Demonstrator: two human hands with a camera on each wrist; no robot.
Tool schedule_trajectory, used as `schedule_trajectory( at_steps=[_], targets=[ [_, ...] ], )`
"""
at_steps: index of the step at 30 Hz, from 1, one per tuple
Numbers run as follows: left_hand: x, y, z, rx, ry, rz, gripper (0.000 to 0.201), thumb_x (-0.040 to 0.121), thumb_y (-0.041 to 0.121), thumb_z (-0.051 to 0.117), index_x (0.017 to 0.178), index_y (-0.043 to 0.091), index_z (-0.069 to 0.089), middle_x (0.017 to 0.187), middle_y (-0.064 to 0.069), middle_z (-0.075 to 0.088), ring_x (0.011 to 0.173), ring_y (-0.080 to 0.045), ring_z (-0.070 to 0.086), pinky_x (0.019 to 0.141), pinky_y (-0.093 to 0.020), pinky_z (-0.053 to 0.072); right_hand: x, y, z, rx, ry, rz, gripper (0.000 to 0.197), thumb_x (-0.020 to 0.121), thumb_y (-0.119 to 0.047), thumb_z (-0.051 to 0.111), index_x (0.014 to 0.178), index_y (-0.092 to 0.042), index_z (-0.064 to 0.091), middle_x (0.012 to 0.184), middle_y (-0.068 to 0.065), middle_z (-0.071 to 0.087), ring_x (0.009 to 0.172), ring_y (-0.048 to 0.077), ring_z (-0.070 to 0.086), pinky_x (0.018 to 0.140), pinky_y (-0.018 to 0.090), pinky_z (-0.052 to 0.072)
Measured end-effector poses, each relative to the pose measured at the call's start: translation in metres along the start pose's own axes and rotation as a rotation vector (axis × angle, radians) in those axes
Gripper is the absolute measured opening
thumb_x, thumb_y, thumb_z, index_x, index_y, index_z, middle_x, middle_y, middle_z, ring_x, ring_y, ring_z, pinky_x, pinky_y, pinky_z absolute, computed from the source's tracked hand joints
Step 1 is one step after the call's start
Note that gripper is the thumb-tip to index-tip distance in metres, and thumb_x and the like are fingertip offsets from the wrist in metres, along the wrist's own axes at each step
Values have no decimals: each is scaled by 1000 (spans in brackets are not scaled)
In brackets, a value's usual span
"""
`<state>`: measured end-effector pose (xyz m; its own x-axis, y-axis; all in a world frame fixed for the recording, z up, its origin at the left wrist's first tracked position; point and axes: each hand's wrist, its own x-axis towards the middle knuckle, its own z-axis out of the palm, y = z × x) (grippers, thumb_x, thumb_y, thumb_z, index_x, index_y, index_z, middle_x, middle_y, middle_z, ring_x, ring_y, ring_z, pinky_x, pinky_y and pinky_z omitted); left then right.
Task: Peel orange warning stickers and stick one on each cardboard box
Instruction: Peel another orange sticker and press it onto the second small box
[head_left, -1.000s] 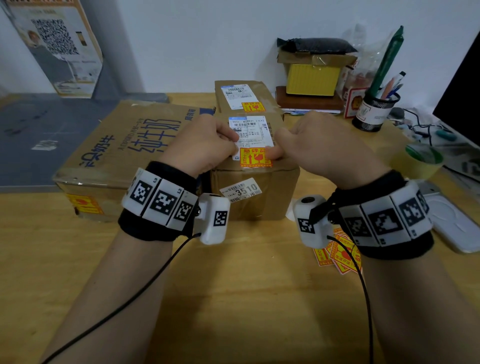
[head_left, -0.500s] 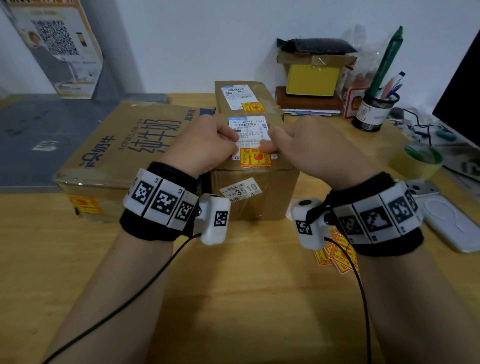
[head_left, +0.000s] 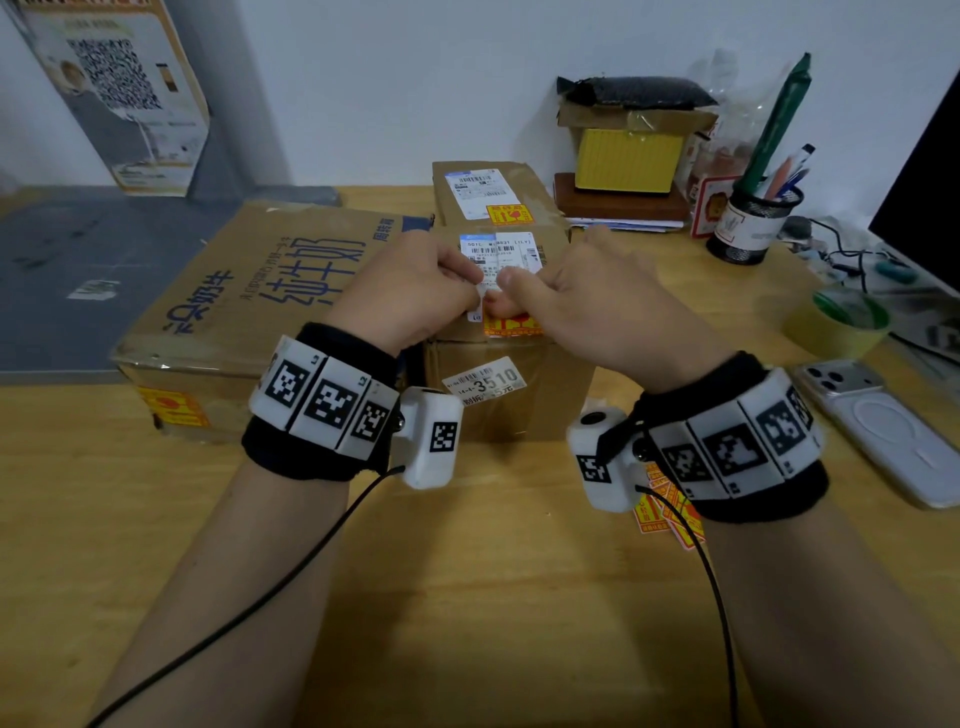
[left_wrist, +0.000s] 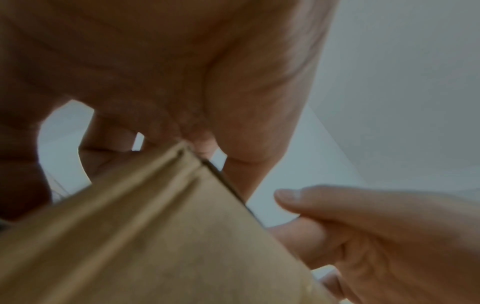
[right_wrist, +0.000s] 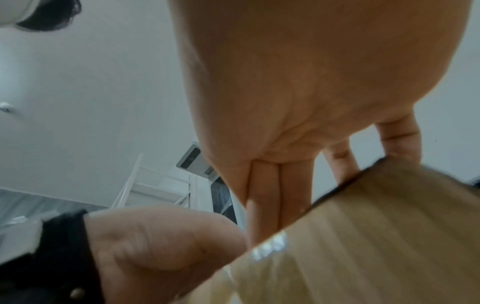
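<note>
My two hands lie on top of the near small cardboard box (head_left: 509, 410) in the middle of the desk. An orange warning sticker (head_left: 514, 326) sits on its top by the front edge, below a white shipping label. My right hand (head_left: 511, 291) presses its thumb down on the sticker, and its fingers stretch loosely over the box (right_wrist: 363, 236). My left hand (head_left: 462, 283) rests curled on the top left of the box (left_wrist: 182, 236) and holds nothing. The far small box (head_left: 467, 208) and the large box (head_left: 249, 291) each carry an orange sticker.
Loose orange stickers (head_left: 670, 512) lie on the wooden desk under my right wrist. At the right are a phone (head_left: 883, 431), a tape roll (head_left: 841, 322), a pen holder (head_left: 753, 223) and a monitor edge (head_left: 930, 197). A yellow box (head_left: 628, 161) stands at the back.
My right hand has slid left across the box top, its thumb moving over the sticker toward my left hand, and its fingers have uncurled. The left hand has stayed put.
</note>
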<state>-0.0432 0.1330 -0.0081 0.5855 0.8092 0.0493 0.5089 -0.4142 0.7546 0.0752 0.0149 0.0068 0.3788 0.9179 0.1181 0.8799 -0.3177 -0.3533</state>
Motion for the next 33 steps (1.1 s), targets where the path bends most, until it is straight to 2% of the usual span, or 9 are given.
schedule_trajectory(
  at_steps=[4, 9, 13, 18, 22, 25, 28, 30, 33],
  targets=[
    [-2, 2, -2, 65, -9, 8, 29, 85, 12, 59, 103, 28, 74, 68, 11, 56, 63, -5, 50, 53, -24, 34, -3, 1, -6, 95, 5, -17, 50, 105, -50, 37, 88, -41, 83, 56, -17, 57, 103, 13, 39, 111, 52, 28],
    [-3, 3, -2, 79, -15, 28, 27, 89, 16, 58, 106, 30, 74, 116, -5, 71, 107, -23, 64, 57, -19, 36, 3, 5, 5, 32, 1, -29, 54, 106, -55, 29, 102, -39, 81, 95, -11, 66, 131, 18, 36, 107, 51, 24],
    [-1, 1, -4, 77, -37, 28, 32, 87, 11, 56, 108, 28, 74, 103, 13, 60, 90, -8, 61, 52, -17, 33, 0, 7, -3, 105, -29, -61, 49, 105, -47, 39, 89, -37, 84, 49, -35, 52, 82, 6, 42, 97, 42, 28],
    [3, -5, -1, 51, -37, 46, 29, 92, 8, 56, 111, 23, 72, 113, 1, 67, 87, -9, 62, 44, -6, 33, -5, 9, -6, 193, -21, -84, 53, 105, -42, 41, 76, -34, 84, 55, -35, 60, 68, 6, 50, 91, 35, 34],
    [-5, -5, 6, 101, 12, 63, 25, 99, 16, 51, 116, 26, 67, 126, -11, 63, 85, -13, 57, 70, -19, 41, -10, 11, -5, 376, 25, -64, 54, 103, -44, 45, 69, -29, 84, 58, 13, 61, 56, 12, 47, 63, 29, 39],
    [-9, -3, 7, 99, -11, 56, 22, 101, 18, 50, 116, 26, 64, 131, -15, 59, 98, -24, 60, 78, -27, 40, -17, 13, -5, 537, 120, 13, 43, 102, -37, 53, 77, -23, 84, 44, -11, 55, 50, -1, 50, 56, 17, 34],
    [-14, -1, 4, 98, -36, 17, 22, 101, 20, 50, 122, 23, 58, 137, -14, 52, 100, -17, 56, 90, -31, 45, -21, 21, -2, 554, 276, 135, 24, 97, -30, 59, 110, -24, 78, 83, -26, 70, 92, -10, 64, 73, 8, 42],
    [-19, -2, 2, 102, -31, -56, 33, 101, 25, 52, 133, 15, 51, 146, -13, 43, 116, -23, 55, 102, -38, 45, -25, 26, 0, 475, 174, 249, 40, 96, -35, 59, 133, -21, 65, 122, -9, 68, 120, 15, 62, 96, 28, 51],
    [-28, -3, 0, 89, -29, -129, 37, 100, 34, 53, 122, 5, 57, 120, -13, 63, 107, -28, 62, 84, -39, 56, -36, 22, 0, 565, -78, 390, 27, 100, -38, 55, 120, -21, 65, 109, 3, 68, 86, 24, 74, 65, 32, 63]
  ],
)
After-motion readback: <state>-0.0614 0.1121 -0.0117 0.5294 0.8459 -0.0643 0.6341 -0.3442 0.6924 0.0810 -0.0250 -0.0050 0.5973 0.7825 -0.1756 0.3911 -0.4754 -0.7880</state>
